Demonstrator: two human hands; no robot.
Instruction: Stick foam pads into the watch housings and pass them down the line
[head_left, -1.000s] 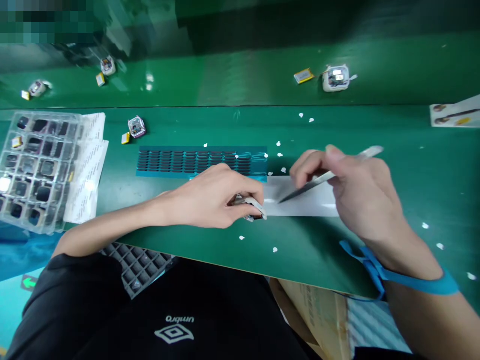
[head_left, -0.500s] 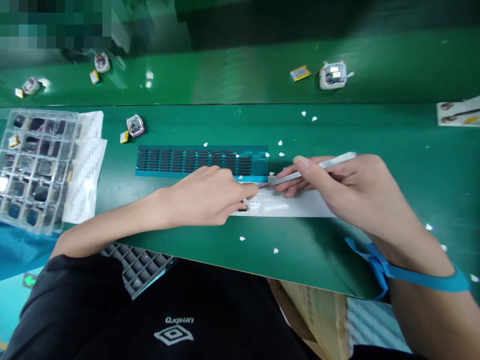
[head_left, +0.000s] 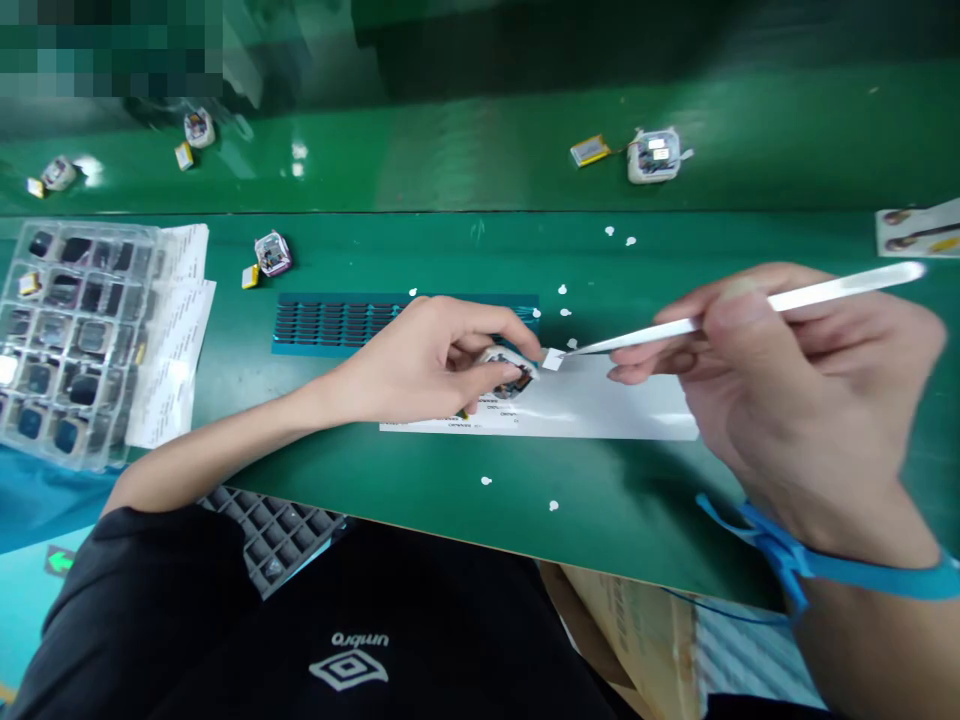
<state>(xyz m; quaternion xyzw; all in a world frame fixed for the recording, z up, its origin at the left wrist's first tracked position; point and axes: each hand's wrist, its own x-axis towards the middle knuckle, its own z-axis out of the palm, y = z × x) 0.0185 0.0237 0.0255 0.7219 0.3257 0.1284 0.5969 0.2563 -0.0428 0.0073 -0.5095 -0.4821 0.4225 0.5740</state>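
Tweezers (head_left: 675, 328), pinched in the right hand (head_left: 795, 390), carry a small white sticker (head_left: 553, 359) to a small module (head_left: 508, 372) gripped by the left hand (head_left: 427, 365) above the counter (head_left: 375, 470) (probably a watch-like part). Precise placement is called for next.

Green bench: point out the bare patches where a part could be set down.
Bare green bench lies right of the white scraps, up to the card; also the front edge below the white sheet. Crowded: the compartment tray and blue strip.
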